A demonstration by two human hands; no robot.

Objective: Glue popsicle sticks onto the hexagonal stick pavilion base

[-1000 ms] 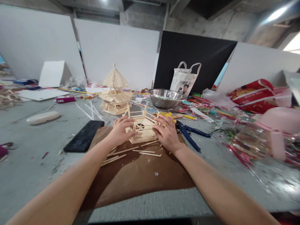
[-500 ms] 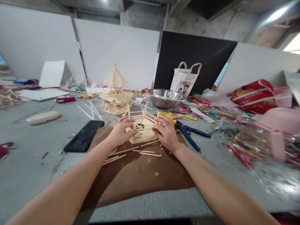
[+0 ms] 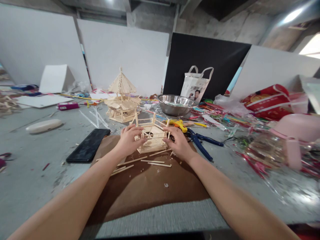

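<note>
A small pavilion frame (image 3: 153,146) of pale wooden sticks, with short upright posts and rails, stands on a brown sheet (image 3: 150,193). My left hand (image 3: 128,140) grips its left side, thumb and fingers closed about a corner. At the opposite side my right hand (image 3: 178,142) has its thumb and fingers closed about a post and the end of the front rail. The fingers partly hide both corners. Several loose wooden sticks (image 3: 156,162) lie in front of the frame.
Behind stands a roofed stick pavilion (image 3: 122,105). A yellow glue gun (image 3: 180,125) and blue-handled pliers (image 3: 202,146) lie to the right; a black phone (image 3: 88,145) lies left. Farther off are a metal bowl (image 3: 176,108), a paper bag (image 3: 195,85) and a pink-lidded jug (image 3: 292,133).
My right hand's fingers have shifted slightly at the right corner, uncovering more of the post there. My left hand stays in place. The whole view has moved a little.
</note>
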